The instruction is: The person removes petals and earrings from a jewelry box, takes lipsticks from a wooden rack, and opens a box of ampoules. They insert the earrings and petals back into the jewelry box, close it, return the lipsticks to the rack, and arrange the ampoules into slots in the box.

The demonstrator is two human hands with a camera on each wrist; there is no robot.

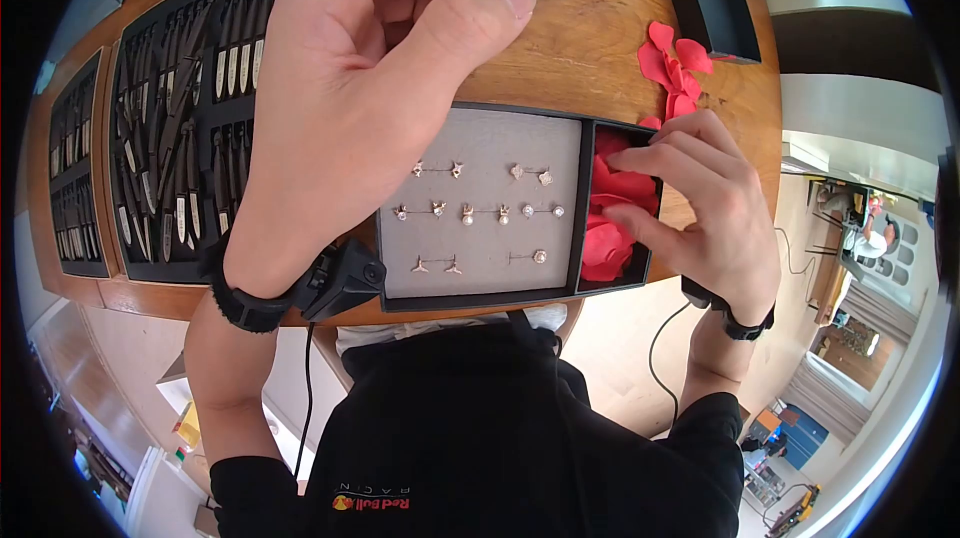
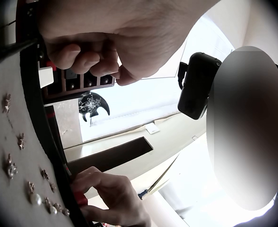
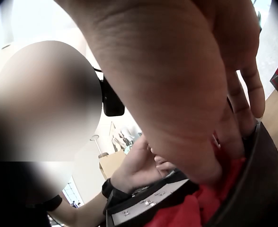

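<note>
A black box (image 1: pixel 481 306) has a grey board (image 1: pixel 490 143) with several pairs of earrings (image 1: pixel 467 215) and a narrow right compartment of red petals (image 1: pixel 606 248). My right hand (image 1: pixel 715 203) reaches over that compartment, its thumb and bent fingers touching the petals with a gap between their tips. In the right wrist view the longer fingers (image 3: pixel 233 127) dip down behind the petals (image 3: pixel 191 210). Raised over the board's upper left corner, my left hand (image 1: pixel 365 88) has loosely curled fingers (image 2: pixel 87 61) and shows nothing in them. It hides part of the earrings.
Left of the box stand dark trays (image 1: pixel 210 103) filled with dark hanging pieces with pale tips. Loose red petals (image 1: pixel 678 73) lie beyond the compartment, beside a long black box part (image 1: pixel 715 3). The wooden table (image 1: pixel 560 33) has its near edge against my body.
</note>
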